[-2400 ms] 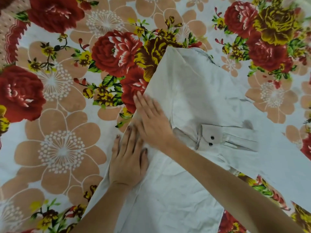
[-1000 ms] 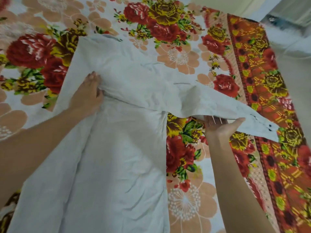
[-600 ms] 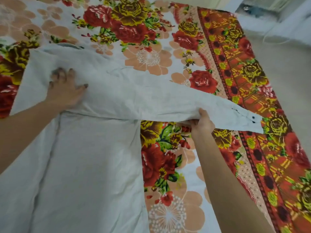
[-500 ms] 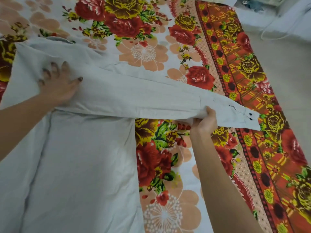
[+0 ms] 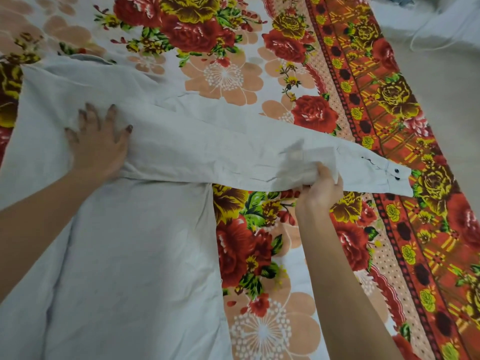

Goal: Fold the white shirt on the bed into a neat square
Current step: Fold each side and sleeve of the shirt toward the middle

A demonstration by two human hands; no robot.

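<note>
The white shirt lies on the bed, its body filling the lower left. One long sleeve stretches out to the right, and its buttoned cuff reaches the red border of the sheet. My left hand presses flat with spread fingers on the shoulder, where the sleeve joins the body. My right hand grips the sleeve from below near the cuff and holds it slightly lifted and taut.
The floral bedsheet covers the bed, with a red and yellow patterned border running down the right side. Beyond it at the upper right is pale floor with a thin white cord.
Since the earliest frame the sleeve has been unfolded from across the shirt and drawn out to the right. In the last half second my right hand slid a little toward the cuff.
</note>
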